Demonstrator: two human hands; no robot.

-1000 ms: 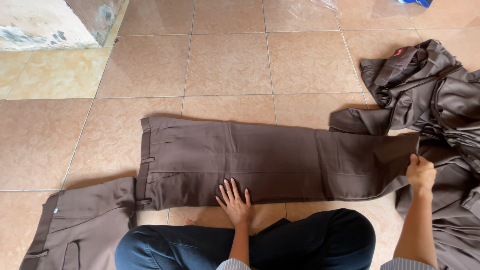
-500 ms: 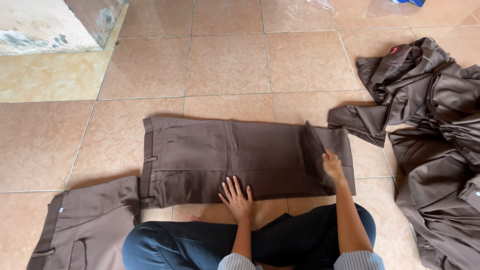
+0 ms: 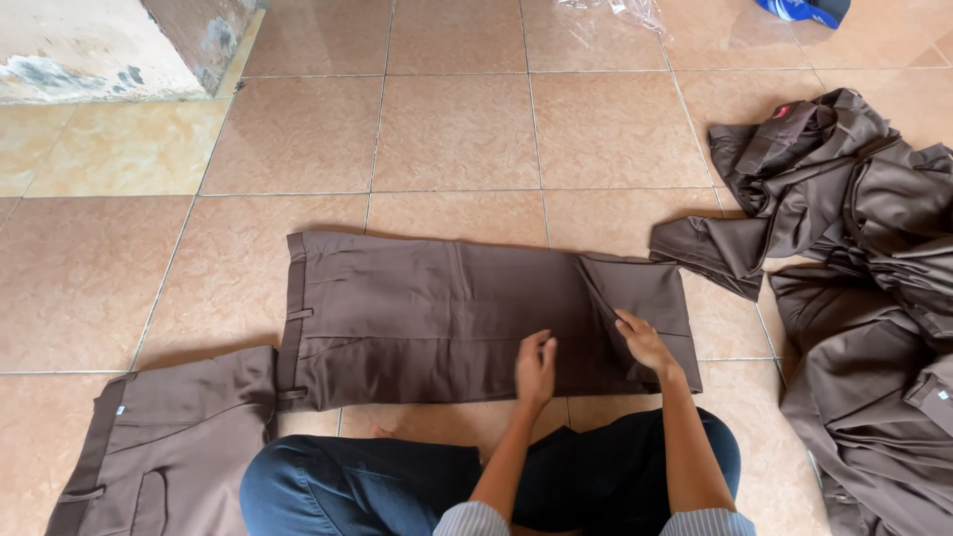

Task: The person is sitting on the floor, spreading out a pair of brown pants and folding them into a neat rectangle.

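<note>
A pair of brown trousers (image 3: 427, 313) lies flat on the tiled floor in front of me, its legs doubled back over themselves toward the waistband on the left. My left hand (image 3: 535, 368) rests on the cloth near its front edge, fingers together and pointing away from me. My right hand (image 3: 642, 340) presses on the folded-over leg end, fingers touching the crease. Neither hand lifts anything. My crossed legs in dark blue trousers (image 3: 397, 486) are just below the garment.
Another brown garment (image 3: 164, 447) lies flat at the lower left. A heap of brown garments (image 3: 864, 298) sits on the right. A concrete step (image 3: 89, 50) is at the top left, clear plastic (image 3: 615, 10) and a blue object (image 3: 809, 10) at the top.
My right hand has carried the trouser leg end from the far right leftward, folding the legs over. My left hand has shifted right along the front edge.
</note>
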